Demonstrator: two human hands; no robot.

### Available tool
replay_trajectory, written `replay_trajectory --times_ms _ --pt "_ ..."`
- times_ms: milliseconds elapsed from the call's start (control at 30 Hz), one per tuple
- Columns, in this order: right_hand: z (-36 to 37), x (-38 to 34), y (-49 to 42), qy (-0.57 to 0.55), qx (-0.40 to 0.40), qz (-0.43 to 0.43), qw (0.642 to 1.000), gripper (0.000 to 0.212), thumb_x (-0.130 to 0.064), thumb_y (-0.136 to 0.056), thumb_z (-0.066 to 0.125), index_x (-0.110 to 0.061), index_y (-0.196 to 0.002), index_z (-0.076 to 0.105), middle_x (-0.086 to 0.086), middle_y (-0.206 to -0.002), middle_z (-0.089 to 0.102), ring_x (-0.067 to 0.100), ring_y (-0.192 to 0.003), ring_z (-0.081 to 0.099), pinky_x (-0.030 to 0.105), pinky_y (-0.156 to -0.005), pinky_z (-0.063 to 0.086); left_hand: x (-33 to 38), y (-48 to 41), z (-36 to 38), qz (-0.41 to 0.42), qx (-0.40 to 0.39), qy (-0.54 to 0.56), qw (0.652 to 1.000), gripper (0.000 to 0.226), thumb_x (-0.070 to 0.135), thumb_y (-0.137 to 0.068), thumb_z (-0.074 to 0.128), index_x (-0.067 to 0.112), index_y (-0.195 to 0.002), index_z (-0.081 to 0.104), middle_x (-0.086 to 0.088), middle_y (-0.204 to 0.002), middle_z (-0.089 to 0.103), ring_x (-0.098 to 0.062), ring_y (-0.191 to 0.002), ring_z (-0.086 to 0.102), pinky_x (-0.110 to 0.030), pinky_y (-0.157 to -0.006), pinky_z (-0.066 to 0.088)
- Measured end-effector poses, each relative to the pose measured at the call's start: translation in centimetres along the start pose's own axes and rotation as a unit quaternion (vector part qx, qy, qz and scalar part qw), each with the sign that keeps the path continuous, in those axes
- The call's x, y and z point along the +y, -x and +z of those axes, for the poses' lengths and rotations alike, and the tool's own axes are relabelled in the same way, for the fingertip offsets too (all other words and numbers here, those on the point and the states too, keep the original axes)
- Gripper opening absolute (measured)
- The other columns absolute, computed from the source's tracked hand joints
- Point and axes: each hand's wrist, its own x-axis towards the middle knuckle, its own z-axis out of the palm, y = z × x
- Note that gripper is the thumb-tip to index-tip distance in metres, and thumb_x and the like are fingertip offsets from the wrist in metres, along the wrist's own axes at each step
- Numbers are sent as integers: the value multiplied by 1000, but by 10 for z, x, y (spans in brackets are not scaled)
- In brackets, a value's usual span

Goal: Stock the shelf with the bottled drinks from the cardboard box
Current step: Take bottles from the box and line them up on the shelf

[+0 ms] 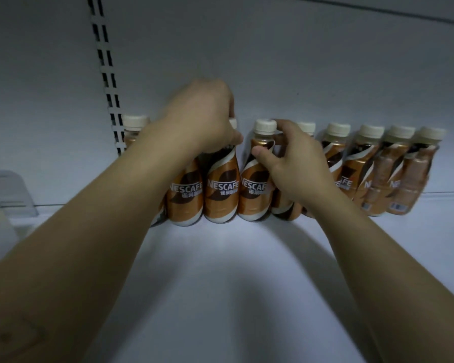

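Several brown Nescafe bottles with cream caps stand in a row at the back of the white shelf (220, 271). My left hand (205, 119) closes over the top of one bottle (220, 189) left of centre, hiding most of its cap. My right hand (294, 158) grips the neck of the neighbouring bottle (254, 184), thumb on its front below the cap. Both bottles stand upright on the shelf, touching each other. More bottles (378, 174) continue the row to the right. The cardboard box is out of view.
A slotted upright rail (108, 82) runs down the back panel at the left. A clear plastic divider (8, 192) stands at the far left edge. Bare shelf surface lies in front of the bottle row.
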Motion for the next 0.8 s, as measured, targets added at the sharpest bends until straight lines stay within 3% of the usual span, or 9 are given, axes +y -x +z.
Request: replay_trajectory --times_ms 100,167,333,433,500,800 --pt "-3 -2 4 57 50 -27 997 57 -33 -82 72 -13 -132 53 2 -117 65 16 -102 59 20 -80 39 0 1 0 11 -4 -10 1000 41 44 -76 74 20 -107 63 -2 -100 63 -20 -85 55 -33 -65 41" --pt "-3 -4 6 53 61 -33 996 58 -35 -77 76 -11 -126 57 2 -110 66 11 -91 56 24 -79 44 0 4 -2 21 -23 -9 999 44 45 -75 75 20 -109 62 -2 -99 63 -20 -84 55 -33 -66 42" --pt "0 -3 3 39 37 14 998 52 -29 -80 75 -19 -127 57 -6 -102 64 4 -86 53 11 -66 37 0 7 -3 13 -29 -6 999 52 36 -70 81 17 -115 62 -6 -103 65 -24 -85 56 -34 -67 42" --pt "-3 -4 2 5 18 45 999 53 -25 -82 74 -20 -131 55 -8 -105 63 9 -87 59 28 -74 55 2 7 -4 5 -25 -4 1000 52 36 -69 82 15 -113 64 -7 -100 66 -25 -84 58 -35 -66 44" --pt "-4 -6 3 -11 8 54 998 53 -24 -82 73 -20 -132 54 -11 -103 60 12 -90 62 39 -79 58 2 8 -3 4 -24 -6 1000 51 36 -70 82 15 -113 64 -7 -99 66 -25 -84 59 -36 -65 45" --pt "-8 -7 -1 -49 -31 88 994 51 -17 -85 70 -20 -132 50 2 -122 65 18 -107 63 45 -85 57 5 7 0 -6 -3 -18 1000 47 34 -68 84 14 -108 67 -7 -97 67 -26 -84 60 -36 -66 49"
